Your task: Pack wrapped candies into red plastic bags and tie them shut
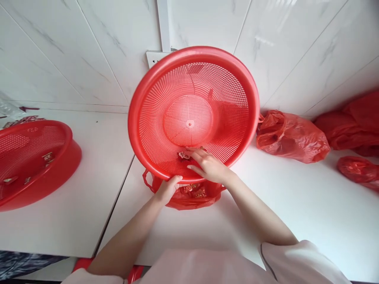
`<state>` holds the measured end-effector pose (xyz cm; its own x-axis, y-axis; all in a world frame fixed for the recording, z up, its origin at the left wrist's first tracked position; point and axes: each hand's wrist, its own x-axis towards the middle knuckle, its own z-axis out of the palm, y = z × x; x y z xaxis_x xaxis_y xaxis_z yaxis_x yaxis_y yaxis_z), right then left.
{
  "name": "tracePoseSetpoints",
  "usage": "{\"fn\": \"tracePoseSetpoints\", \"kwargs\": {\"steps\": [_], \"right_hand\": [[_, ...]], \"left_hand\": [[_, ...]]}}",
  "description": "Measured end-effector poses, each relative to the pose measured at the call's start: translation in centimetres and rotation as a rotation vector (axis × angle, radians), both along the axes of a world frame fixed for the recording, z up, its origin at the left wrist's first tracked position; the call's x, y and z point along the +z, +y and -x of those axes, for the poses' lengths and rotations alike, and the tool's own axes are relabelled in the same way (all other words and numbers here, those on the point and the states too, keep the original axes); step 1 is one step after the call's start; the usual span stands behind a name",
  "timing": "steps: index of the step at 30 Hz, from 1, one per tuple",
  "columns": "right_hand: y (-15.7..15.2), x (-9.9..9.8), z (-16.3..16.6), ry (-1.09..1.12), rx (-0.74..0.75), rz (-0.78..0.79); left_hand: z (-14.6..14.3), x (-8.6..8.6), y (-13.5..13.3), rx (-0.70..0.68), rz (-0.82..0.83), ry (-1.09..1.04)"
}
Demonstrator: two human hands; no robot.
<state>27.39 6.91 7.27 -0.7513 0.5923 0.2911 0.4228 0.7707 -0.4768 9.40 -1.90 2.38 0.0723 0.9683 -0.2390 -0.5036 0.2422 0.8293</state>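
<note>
A large red plastic mesh basket (pixel 151 122) is tilted toward me, its lower rim just over an open red plastic bag (pixel 189 203). My left hand (pixel 168 190) grips that lower rim, thumb on top. Inside the basket, my right hand (pixel 209 165) lies with fingers stretched out by a small dark packet with pale lettering (pixel 183 156). The fingers partly cover that spot, so whether another packet is under them is hidden. Shiny red and gold wrapped packets (pixel 197 191) show in the bag's mouth.
At the left stands a second red basket (pixel 66 165) with a few small packets. Filled red plastic bags (pixel 296 136) lie at the right along the tiled wall. A socket (pixel 152 58) is behind the tilted basket. A seam (pixel 114 207) runs between the white tabletops.
</note>
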Motion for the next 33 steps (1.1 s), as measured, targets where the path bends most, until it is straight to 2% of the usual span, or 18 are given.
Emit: {"fn": "tracePoseSetpoints", "kwargs": {"steps": [3, 6, 12, 18, 21, 27, 30, 33], "right_hand": [[0.0, -0.5, 0.4, -0.03, 0.053, 0.039], [-0.1, -0.2, 0.3, 0.032, 0.152, 0.159], [-0.2, 1.3, -0.4, 0.257, 0.001, 0.329], [-0.4, 2.0, -1.0, 0.352, 0.039, 0.532], [-0.9, 2.4, -1.0, 0.377, 0.05, 0.615], [-1.5, 3.0, -0.7, 0.303, -0.008, 0.464], [-0.9, 2.4, -0.6, 0.269, -0.024, 0.288], [-0.3, 1.0, -0.3, 0.139, -0.035, 0.091]], "left_hand": [[-0.8, -0.2, -0.5, -0.067, 0.023, -0.026], [-0.8, 0.0, -0.4, -0.064, 0.01, -0.05], [0.5, 0.6, 0.6, 0.01, -0.043, -0.055], [1.7, 1.0, 1.2, 0.168, -0.089, -0.018], [2.0, 1.2, 1.4, 0.185, -0.071, 0.003], [2.1, 1.2, 1.5, 0.171, -0.084, 0.001], [1.7, 1.1, 1.3, 0.133, -0.072, -0.011], [1.3, 0.8, 0.9, 0.052, -0.06, -0.026]]}}
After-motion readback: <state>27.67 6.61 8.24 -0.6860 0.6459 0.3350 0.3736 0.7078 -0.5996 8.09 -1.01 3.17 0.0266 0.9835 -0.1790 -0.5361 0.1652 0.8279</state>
